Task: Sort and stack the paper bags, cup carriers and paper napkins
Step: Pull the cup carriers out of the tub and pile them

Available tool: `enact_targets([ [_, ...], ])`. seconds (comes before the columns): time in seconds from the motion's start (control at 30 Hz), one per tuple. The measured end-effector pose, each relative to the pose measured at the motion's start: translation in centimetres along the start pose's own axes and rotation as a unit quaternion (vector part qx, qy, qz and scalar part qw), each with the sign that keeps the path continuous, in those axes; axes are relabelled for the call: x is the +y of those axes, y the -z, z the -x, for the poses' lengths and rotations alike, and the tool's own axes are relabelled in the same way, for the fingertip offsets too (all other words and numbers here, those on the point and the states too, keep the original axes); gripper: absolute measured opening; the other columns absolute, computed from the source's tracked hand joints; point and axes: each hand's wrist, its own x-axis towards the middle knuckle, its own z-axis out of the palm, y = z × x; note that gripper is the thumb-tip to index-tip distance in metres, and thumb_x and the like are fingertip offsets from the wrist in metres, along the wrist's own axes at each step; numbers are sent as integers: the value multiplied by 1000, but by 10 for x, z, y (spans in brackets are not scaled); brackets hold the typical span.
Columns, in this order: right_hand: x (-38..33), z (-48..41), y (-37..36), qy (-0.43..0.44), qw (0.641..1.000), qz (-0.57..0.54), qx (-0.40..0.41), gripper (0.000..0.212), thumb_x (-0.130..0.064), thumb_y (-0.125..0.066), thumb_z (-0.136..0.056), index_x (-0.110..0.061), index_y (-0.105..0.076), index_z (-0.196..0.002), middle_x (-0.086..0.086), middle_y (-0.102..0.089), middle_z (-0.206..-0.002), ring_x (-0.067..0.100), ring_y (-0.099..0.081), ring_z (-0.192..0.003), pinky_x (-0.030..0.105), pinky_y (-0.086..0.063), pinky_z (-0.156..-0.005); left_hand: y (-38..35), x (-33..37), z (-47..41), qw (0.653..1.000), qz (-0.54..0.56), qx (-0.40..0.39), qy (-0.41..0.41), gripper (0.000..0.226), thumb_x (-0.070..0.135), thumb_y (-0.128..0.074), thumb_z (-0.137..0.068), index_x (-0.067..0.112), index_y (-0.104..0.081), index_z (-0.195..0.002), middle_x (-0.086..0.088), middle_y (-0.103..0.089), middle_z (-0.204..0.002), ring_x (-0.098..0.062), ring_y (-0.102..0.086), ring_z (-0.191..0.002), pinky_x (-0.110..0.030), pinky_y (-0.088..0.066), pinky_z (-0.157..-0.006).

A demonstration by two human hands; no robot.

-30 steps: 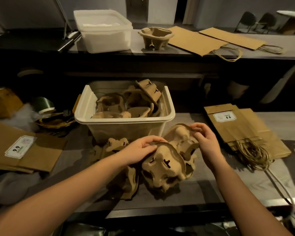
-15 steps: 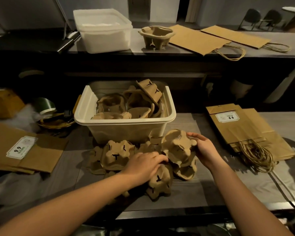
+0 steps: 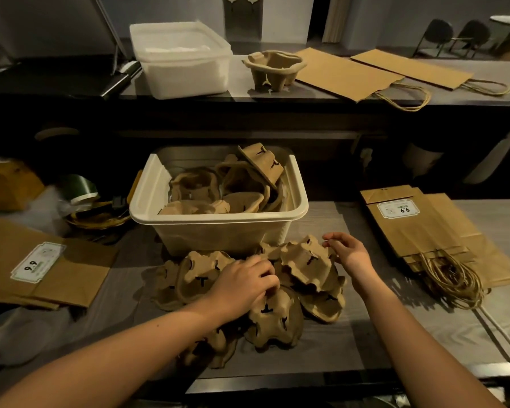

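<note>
- A white tub [image 3: 299, 210] stands on the counter [image 3: 321, 348] just behind the hands, with cup carriers lying loose in it at all angles.
- A stack of paper bags [image 3: 424, 231] lies flat to the right, its handles toward the person. More bags [image 3: 65, 275] lie to the left.
- On the back shelf stand a lidded tub [image 3: 183, 57] and one upright carrier [image 3: 274, 69], with two flat bags [image 3: 348, 73] beside it.
- A heap of carriers [image 3: 195, 275] lies upside down on the counter, touching the front of the white tub and hemmed in by it.
- The left hand [image 3: 245, 282] lies over the heap's middle, fingers bent and close together, their tips on the top edge of the front carrier [image 3: 274, 316]. Whether they pinch it cannot be told.
- The right hand [image 3: 348, 251] is at the right edge of the top carrier [image 3: 306, 262], fingers loose and slightly apart, holding nothing.
</note>
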Motion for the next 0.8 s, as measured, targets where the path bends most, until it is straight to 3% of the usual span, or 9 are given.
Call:
enact_targets([
  [0.17,-6,-4,-2,21,1000,-6,5,16,-14,-49,-96,-18,-63,-90,2,-62,-89,18,-57,-87,32,-47,-81,-2,-6,0,1000,15,3,-19,32,30,-87,-55,34,-67,-79,12,-61,-88,-7,-59,-80,-17,-44,-55],
  [0.3,-13,-3,-1,72,997,-27,17,18,-12,-46,-96,-18,-63,-91,2,-61,-86,19,-55,-87,30,-45,-77,-1,-13,-1,999,23,20,-29,30,29,-85,-59,34,-66,-82,11,-61,-89,-7,-58,-80,-14,-31,-57],
  [0.43,-26,3,-3,166,977,-42,128,20,-10,-45,-96,-23,-58,-90,-1,-59,-80,12,-55,-79,30,-46,-78,12,-21,-7,990,60,71,-108,23,25,-61,-77,29,-57,-99,5,-59,-98,-7,-51,-87,-17,-44,-60],
  [0.5,-35,7,-3,221,962,-46,156,18,-8,-44,-95,-22,-57,-93,-5,-57,-79,9,-54,-77,28,-46,-76,32,-27,-19,979,99,132,-123,24,22,-56,-80,26,-53,-104,0,-61,-98,-9,-54,-85,-18,-49,-62],
  [0.57,-45,10,-5,260,954,-33,144,17,-8,-45,-95,-20,-57,-95,-8,-56,-81,4,-53,-75,23,-45,-72,56,-35,-36,968,118,208,-73,25,20,-54,-84,25,-52,-108,-1,-61,-100,-10,-56,-85,-16,-49,-63],
  [0.67,-59,15,-14,300,949,12,91,18,-8,-47,-94,-23,-57,-94,-11,-57,-86,2,-54,-80,18,-44,-71,89,-53,-65,940,195,243,138,39,18,-59,-88,27,-48,-124,-1,-51,-115,-12,-54,-96,-14,-44,-70],
  [0.73,-64,18,-19,323,943,49,56,21,-7,-49,-93,-26,-58,-93,-10,-59,-89,5,-57,-86,18,-45,-76,102,-65,-83,867,367,162,295,48,20,-54,-93,36,-37,-135,-4,-44,-126,-13,-51,-101,-15,-42,-71],
  [0.77,-65,20,-22,333,940,62,41,22,-7,-49,-92,-27,-58,-93,-10,-59,-90,6,-57,-88,19,-46,-77,105,-72,-92,814,449,124,346,50,21,-50,-96,39,-32,-138,-6,-45,-128,-11,-51,-97,-16,-42,-68],
  [0.8,-66,23,-24,340,937,69,28,24,-7,-50,-92,-30,-58,-92,-9,-60,-90,7,-58,-89,20,-47,-77,106,-78,-99,783,483,100,379,51,21,-46,-98,40,-28,-141,-7,-47,-130,-8,-51,-91,-16,-41,-64],
])
